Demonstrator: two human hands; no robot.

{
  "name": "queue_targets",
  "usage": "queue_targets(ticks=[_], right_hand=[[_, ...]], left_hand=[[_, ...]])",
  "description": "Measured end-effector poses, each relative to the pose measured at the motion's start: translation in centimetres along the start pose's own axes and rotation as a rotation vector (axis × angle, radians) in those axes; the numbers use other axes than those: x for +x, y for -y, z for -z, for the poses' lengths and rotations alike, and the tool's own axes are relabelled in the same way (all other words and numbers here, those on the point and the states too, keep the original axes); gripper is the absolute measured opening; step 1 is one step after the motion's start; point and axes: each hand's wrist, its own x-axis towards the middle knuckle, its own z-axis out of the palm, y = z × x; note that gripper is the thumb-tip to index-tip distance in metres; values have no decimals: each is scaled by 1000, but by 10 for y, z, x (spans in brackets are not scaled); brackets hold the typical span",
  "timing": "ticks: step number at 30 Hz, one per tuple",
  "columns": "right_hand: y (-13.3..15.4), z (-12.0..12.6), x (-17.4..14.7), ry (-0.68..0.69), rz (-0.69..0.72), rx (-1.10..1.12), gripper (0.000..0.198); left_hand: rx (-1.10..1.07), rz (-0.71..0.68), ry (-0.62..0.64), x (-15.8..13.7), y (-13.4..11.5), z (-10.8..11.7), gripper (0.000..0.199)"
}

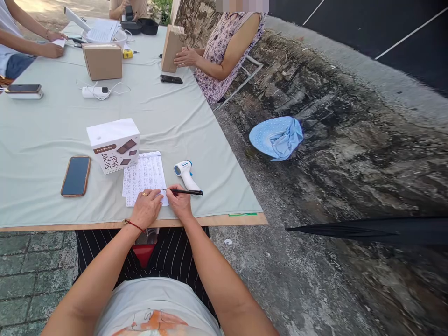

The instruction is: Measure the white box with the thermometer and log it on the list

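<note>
My right hand point(179, 204) grips a black pen point(189, 192), its tip at the right side of a written sheet of paper point(145, 172). Across the lower part of that sheet lies my left hand point(147, 206), palm down with the fingers stretched out. A white box point(114, 145) printed with brown bars stands at the top left of the paper, over its edge. Just beyond my right hand rests a white and blue infrared thermometer point(186, 175). To the left is a phone point(76, 176) in a brown case.
A cloth-covered table point(52, 126) carries a white device with a cable point(95, 92), a cardboard box point(102, 62), a dark phone point(171, 79) and a stacked phone point(24, 91). A person point(224, 56) at the right holds another cardboard box point(172, 48). A blue hat point(275, 135) lies on the stone ledge.
</note>
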Motion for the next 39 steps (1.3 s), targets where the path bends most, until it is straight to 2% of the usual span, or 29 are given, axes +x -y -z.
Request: queue_targets(ticks=[39], right_hand=[[-1, 0, -1, -33, 10, -39, 16]], left_hand=[[-9, 11, 45, 1, -2, 5, 19]])
